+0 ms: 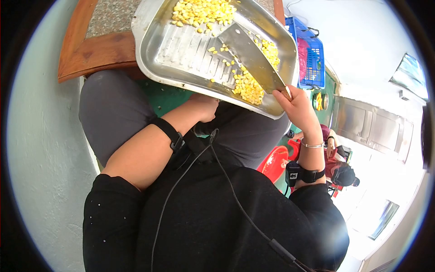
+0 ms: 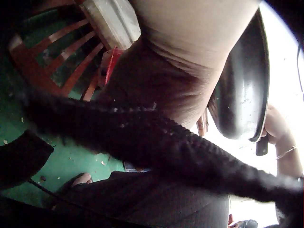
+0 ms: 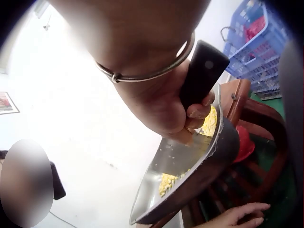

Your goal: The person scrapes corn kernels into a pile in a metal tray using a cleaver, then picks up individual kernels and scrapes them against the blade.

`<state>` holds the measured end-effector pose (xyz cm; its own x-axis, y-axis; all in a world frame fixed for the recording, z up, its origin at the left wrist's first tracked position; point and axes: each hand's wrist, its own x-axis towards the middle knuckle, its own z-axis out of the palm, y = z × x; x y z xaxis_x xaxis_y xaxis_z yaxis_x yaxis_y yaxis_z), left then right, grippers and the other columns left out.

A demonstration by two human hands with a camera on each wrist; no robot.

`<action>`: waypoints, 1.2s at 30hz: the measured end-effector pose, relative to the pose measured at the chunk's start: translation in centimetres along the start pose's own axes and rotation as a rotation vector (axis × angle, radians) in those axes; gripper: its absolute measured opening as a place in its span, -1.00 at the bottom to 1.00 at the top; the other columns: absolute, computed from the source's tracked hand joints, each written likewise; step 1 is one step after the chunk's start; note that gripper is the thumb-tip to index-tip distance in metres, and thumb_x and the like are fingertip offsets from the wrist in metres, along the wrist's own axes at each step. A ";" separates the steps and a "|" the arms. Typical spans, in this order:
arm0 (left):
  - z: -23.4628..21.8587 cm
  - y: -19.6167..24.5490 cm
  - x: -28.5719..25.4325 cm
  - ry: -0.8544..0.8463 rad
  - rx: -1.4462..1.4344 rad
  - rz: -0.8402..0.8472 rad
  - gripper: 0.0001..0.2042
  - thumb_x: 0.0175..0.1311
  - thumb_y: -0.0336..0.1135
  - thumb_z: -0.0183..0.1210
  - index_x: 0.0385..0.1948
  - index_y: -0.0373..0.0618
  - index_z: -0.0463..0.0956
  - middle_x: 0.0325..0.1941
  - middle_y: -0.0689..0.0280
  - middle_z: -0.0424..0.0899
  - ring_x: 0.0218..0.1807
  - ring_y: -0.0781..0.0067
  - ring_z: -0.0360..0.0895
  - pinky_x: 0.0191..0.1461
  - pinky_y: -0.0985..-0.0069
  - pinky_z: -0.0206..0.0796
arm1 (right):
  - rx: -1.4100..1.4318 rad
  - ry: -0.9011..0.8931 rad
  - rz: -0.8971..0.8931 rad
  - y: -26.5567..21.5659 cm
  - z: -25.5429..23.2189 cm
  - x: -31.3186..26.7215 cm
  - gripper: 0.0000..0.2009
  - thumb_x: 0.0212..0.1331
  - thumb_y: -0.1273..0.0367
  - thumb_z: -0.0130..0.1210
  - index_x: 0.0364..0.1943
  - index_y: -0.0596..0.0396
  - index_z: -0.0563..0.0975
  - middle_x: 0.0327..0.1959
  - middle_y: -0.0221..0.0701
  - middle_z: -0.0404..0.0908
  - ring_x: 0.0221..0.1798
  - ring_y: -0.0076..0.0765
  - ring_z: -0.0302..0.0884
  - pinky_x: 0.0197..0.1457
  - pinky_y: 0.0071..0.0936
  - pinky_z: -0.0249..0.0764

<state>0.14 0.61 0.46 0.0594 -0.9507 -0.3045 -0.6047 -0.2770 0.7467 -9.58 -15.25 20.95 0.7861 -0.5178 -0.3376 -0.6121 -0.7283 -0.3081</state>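
My right hand [image 1: 297,106] grips the black handle [image 3: 204,71] of a cleaver [image 1: 253,56]. Its broad blade slants across a metal tray [image 1: 156,63], among yellow corn kernels [image 1: 248,86] heaped along the right side. A larger pile of corn kernels [image 1: 204,11] lies at the far end, with a few scattered on the ridged bottom between. My left hand [image 1: 205,108] hangs below the tray's near edge, holding nothing; its fingers look loosely extended in the right wrist view, where the hand [image 3: 237,217] shows low down. The left wrist view shows mainly the wrist and its strap.
A wooden table with a stone-patterned top [image 1: 108,20] stands under the tray. Beyond it is a blue crate [image 1: 317,59] with something pink inside. To the right are a red basin [image 1: 274,163] on the green floor and another person [image 1: 335,154].
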 end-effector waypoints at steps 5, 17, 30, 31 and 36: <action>-0.5 0.2 0.5 -0.185 0.077 -0.052 -0.53 0.08 -0.31 0.14 0.11 -0.11 0.38 0.15 0.21 0.49 0.15 0.18 0.46 0.14 0.33 0.36 | -0.037 -0.010 0.019 -0.5 0.2 -0.1 -0.72 0.14 0.31 0.16 -0.49 0.30 0.45 -0.71 -0.17 0.33 -0.63 -0.32 0.13 -0.49 -0.33 0.26; 0.3 -0.1 0.9 -0.176 0.088 -0.046 -0.57 0.13 -0.26 0.12 0.07 -0.16 0.43 0.15 0.20 0.50 0.15 0.19 0.47 0.13 0.30 0.37 | -0.068 -0.022 0.072 0.1 -0.1 -1.2 -0.72 0.16 0.29 0.13 -0.48 0.29 0.48 -0.69 -0.10 0.36 -0.65 -0.11 0.25 -0.48 -0.28 0.26; 0.3 0.0 0.7 -0.171 0.096 -0.040 -0.56 0.18 -0.27 0.05 0.13 -0.14 0.35 0.16 0.18 0.49 0.17 0.15 0.44 0.15 0.28 0.35 | -0.082 -0.079 0.030 -2.9 0.4 1.2 -0.72 0.19 0.26 0.08 -0.33 0.27 0.51 -0.56 -0.01 0.50 -0.46 0.13 0.47 -0.35 -0.23 0.38; 0.1 0.1 0.7 -0.180 0.098 -0.043 -0.55 0.19 -0.27 0.04 0.15 -0.14 0.34 0.16 0.18 0.48 0.17 0.15 0.44 0.15 0.28 0.35 | -0.082 -0.078 0.030 -3.0 0.4 1.2 -0.72 0.19 0.26 0.08 -0.33 0.27 0.51 -0.56 -0.01 0.50 -0.46 0.13 0.47 -0.35 -0.23 0.38; -0.4 0.2 0.5 -0.198 0.100 -0.048 -0.53 0.19 -0.28 0.03 0.17 -0.14 0.31 0.16 0.18 0.48 0.16 0.15 0.45 0.13 0.28 0.36 | -0.091 -0.076 0.020 -1.7 0.0 0.5 -0.73 0.23 0.26 0.09 -0.41 0.26 0.50 -0.75 -0.49 0.31 -0.68 -0.61 0.21 -0.59 -0.51 0.20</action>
<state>0.41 0.01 0.65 -0.0613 -0.8879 -0.4559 -0.6809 -0.2968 0.6695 -8.13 -14.28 21.27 0.7626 -0.4997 -0.4108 -0.6147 -0.7576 -0.2195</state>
